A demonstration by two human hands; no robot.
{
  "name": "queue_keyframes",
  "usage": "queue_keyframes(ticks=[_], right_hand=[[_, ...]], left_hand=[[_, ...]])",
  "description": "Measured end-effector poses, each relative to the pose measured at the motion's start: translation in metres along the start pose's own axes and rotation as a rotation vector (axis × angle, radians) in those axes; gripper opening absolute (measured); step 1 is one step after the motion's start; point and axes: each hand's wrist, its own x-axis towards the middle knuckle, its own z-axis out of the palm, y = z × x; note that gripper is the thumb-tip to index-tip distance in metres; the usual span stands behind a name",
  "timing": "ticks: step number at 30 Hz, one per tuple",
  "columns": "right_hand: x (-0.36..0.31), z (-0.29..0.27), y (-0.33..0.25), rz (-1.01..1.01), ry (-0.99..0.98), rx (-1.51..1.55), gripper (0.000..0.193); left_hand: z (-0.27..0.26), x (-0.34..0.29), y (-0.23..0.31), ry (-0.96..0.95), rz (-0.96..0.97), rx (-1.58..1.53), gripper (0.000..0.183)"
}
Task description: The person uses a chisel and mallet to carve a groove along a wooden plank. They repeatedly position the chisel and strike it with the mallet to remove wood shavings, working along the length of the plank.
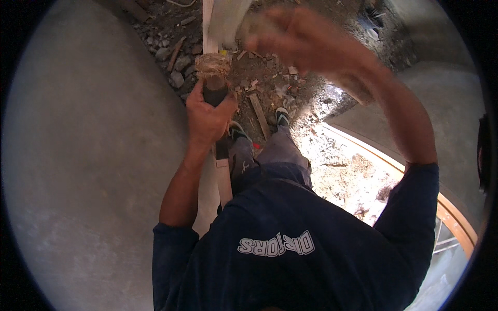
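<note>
My left hand (210, 114) is closed around a dark, round-ended cylindrical piece (215, 92), whose exact kind I cannot make out. Just beyond its end is a rough, frayed tan lump (212, 64); whether the two are joined is unclear. A narrow pale wooden strip (208, 26) runs away from that lump at the top of the view. Raised ahead and to the right, my right hand (311, 41) is smeared by motion. Its fingers cannot be read, nor whether they hold anything. Beside them is a pale, blurred shape (228, 23).
Smooth grey walls rise at the left (93, 129) and right (436, 98). Stones and rubble (176, 57) line the left wall's foot. A loose wood piece (259, 115) lies near my shoes (281, 116). A curved wooden edge (363, 147) borders the bright patch at right.
</note>
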Motion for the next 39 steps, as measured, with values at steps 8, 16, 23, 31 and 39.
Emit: queue_keyframes(ticks=[8, 16, 23, 31, 39], right_hand=[[0.004, 0.013, 0.044, -0.169, 0.202, -0.28, 0.051], [0.0, -0.052, -0.009, 0.217, 0.297, 0.315, 0.038], [0.009, -0.006, 0.028, -0.107, 0.006, -0.23, 0.045], [0.013, 0.03, 0.054, -0.178, 0.004, -0.077, 0.051], [0.022, 0.003, 0.037, 0.211, 0.152, 0.093, 0.058]], left_hand=[[0.009, 0.008, 0.003, 0.018, -0.11, 0.041, 0.017], [0.011, 0.007, 0.024, 0.0, -0.245, -0.024, 0.024], [0.006, 0.008, 0.009, 0.03, -0.212, -0.019, 0.018], [0.008, 0.01, 0.017, 0.005, -0.293, -0.012, 0.018], [0.012, 0.016, 0.021, 0.026, -0.314, 0.017, 0.017]])
